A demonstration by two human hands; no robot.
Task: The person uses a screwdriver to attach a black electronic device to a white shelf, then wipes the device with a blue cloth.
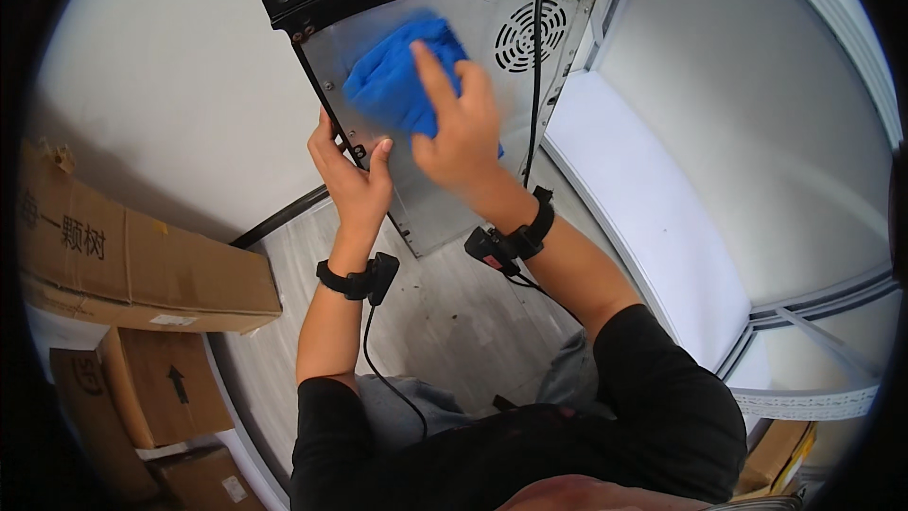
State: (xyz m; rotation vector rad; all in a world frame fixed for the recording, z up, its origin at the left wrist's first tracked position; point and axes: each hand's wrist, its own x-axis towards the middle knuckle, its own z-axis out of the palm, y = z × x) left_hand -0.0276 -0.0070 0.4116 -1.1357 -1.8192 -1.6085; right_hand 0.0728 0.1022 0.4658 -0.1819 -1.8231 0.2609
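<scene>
A blue cloth is pressed flat under my right hand against the grey metal panel of a black-framed appliance. Cloth and fingers are smeared by motion; the index finger stretches over the cloth while the other fingers bend around its edge. My left hand grips the left edge of the panel, thumb on the metal face and fingers behind the side. A round slotted vent lies right of the cloth, with a black power cord running down across it.
Cardboard boxes are stacked at the left, by a white wall. On the right stands a white shelf with metal framing. Black straps with small devices sit on both wrists, their cables trailing toward my body above the wood-look floor.
</scene>
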